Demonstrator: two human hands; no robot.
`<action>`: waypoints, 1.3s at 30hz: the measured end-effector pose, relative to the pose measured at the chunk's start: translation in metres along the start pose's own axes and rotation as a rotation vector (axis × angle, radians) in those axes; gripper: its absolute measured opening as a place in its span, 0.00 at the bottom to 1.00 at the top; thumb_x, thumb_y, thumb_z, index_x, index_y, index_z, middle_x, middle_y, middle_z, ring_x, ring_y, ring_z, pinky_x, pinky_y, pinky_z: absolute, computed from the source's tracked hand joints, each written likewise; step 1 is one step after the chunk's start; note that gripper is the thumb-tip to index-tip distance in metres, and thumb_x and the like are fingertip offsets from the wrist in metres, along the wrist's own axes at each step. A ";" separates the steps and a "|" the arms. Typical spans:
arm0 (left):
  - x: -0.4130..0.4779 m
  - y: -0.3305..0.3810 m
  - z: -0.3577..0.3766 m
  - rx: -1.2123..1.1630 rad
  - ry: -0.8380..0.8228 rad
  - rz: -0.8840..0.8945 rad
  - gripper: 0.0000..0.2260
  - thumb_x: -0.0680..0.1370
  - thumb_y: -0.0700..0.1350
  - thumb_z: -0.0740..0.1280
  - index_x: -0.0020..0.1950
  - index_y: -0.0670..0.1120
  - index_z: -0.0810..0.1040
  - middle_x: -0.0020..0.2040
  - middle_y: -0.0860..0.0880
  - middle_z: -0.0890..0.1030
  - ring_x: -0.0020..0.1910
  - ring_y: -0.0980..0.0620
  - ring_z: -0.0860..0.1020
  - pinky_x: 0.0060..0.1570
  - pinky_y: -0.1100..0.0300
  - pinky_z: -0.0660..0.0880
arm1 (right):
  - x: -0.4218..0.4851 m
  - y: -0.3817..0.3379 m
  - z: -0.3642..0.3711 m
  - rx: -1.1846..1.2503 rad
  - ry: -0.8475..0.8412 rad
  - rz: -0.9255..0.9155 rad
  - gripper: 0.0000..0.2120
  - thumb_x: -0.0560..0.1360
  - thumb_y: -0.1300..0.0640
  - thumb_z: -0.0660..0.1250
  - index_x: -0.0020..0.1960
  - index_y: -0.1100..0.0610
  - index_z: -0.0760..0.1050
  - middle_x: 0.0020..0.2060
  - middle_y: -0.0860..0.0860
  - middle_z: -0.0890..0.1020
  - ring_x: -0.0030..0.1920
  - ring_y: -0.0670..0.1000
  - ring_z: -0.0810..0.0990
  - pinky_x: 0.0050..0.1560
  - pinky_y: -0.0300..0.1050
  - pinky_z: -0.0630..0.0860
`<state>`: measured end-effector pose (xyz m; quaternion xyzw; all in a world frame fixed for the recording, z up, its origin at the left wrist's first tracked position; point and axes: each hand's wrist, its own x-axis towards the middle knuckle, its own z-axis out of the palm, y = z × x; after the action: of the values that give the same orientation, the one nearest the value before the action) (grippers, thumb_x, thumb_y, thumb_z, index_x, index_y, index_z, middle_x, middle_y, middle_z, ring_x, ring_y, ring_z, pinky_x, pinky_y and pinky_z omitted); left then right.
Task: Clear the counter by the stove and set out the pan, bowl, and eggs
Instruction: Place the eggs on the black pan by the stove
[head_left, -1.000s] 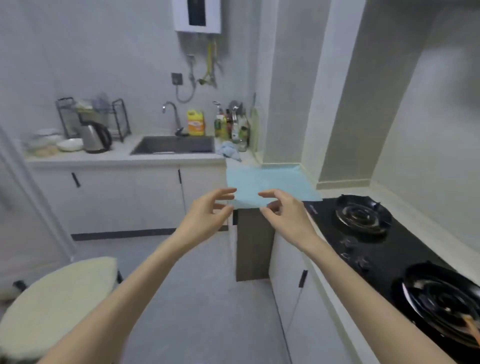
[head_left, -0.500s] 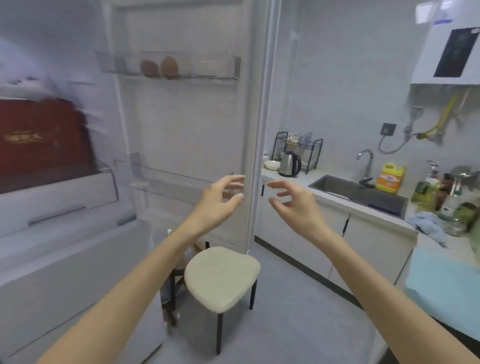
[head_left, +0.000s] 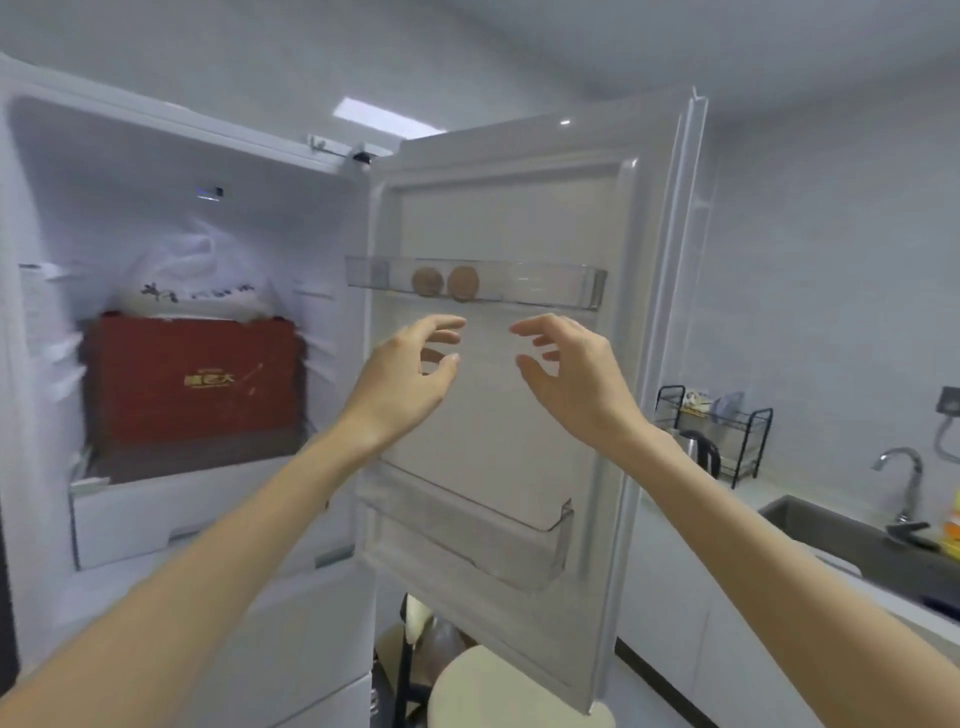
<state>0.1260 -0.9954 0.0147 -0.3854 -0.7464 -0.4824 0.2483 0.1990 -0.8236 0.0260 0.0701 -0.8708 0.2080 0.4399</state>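
Two brown eggs (head_left: 445, 282) sit side by side in the clear upper shelf (head_left: 550, 287) of the open fridge door (head_left: 519, 395). My left hand (head_left: 402, 376) is raised just below the eggs, fingers apart and empty. My right hand (head_left: 569, 379) is level with it, a little to the right, also open and empty. Neither hand touches the shelf or the eggs. No pan or bowl is in view.
Inside the fridge stands a red box (head_left: 192, 384) with a white bag (head_left: 197, 280) on top. A stool (head_left: 498, 691) stands below the door. At the right are a sink (head_left: 852, 535), tap (head_left: 906, 483), kettle (head_left: 701, 452) and dish rack (head_left: 727, 431).
My view has swung from the stove counter left to the open fridge. Both hands let go of the blue cloth and rose toward the door shelf with the eggs.
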 end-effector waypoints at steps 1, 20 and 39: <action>0.015 -0.005 -0.009 0.042 0.043 0.032 0.15 0.78 0.41 0.64 0.65 0.49 0.74 0.57 0.54 0.79 0.56 0.58 0.76 0.50 0.72 0.68 | 0.015 -0.002 0.004 -0.035 0.036 -0.053 0.14 0.75 0.62 0.66 0.60 0.55 0.76 0.56 0.51 0.79 0.55 0.51 0.77 0.57 0.47 0.75; 0.276 -0.102 -0.040 0.277 -0.727 -0.087 0.15 0.76 0.48 0.68 0.62 0.50 0.77 0.57 0.50 0.79 0.56 0.50 0.79 0.53 0.56 0.78 | 0.233 -0.010 0.056 -0.221 -0.557 0.566 0.12 0.73 0.57 0.70 0.56 0.56 0.80 0.48 0.52 0.81 0.44 0.54 0.82 0.49 0.48 0.82; 0.272 -0.101 -0.009 -0.161 -0.434 -0.042 0.18 0.66 0.38 0.77 0.55 0.41 0.81 0.44 0.46 0.85 0.41 0.52 0.84 0.44 0.62 0.81 | 0.220 0.012 0.045 -0.230 -0.161 0.418 0.08 0.67 0.57 0.73 0.45 0.58 0.82 0.39 0.49 0.83 0.42 0.52 0.82 0.43 0.45 0.83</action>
<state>-0.1140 -0.9362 0.1676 -0.4830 -0.7494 -0.4511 0.0403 0.0290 -0.8188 0.1739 -0.1454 -0.9165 0.1878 0.3219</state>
